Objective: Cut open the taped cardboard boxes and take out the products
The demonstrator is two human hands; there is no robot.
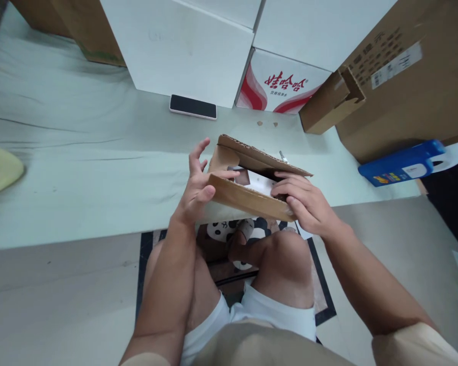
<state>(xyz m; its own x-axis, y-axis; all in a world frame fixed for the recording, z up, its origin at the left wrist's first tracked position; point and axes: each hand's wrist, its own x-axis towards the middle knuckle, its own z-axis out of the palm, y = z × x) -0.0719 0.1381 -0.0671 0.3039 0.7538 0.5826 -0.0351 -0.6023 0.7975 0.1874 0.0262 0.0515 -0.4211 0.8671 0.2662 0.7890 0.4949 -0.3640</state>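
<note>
An opened cardboard box [248,198] is tilted at the table's near edge, between my hands. Inside it lies a white piece [261,183] with a brownish-pink patch; what it is I cannot make out. My left hand [196,185] holds the box's left end, its index finger over the rim and the other fingers partly spread. At the right end, my right hand [303,201] grips the near wall, fingers reaching inside and thumb near the outer side. Its fingertips are partly hidden in the box. Just behind the box is a small metallic object [283,156], partly covered.
A phone [193,107] lies on the pale tablecloth [80,178] before white boxes [187,51]. Further right are a red-and-white carton [282,84], a small upright cardboard box [330,101], a large carton [416,66] and a blue bottle [400,162]. A yellow object [2,170] is at far left.
</note>
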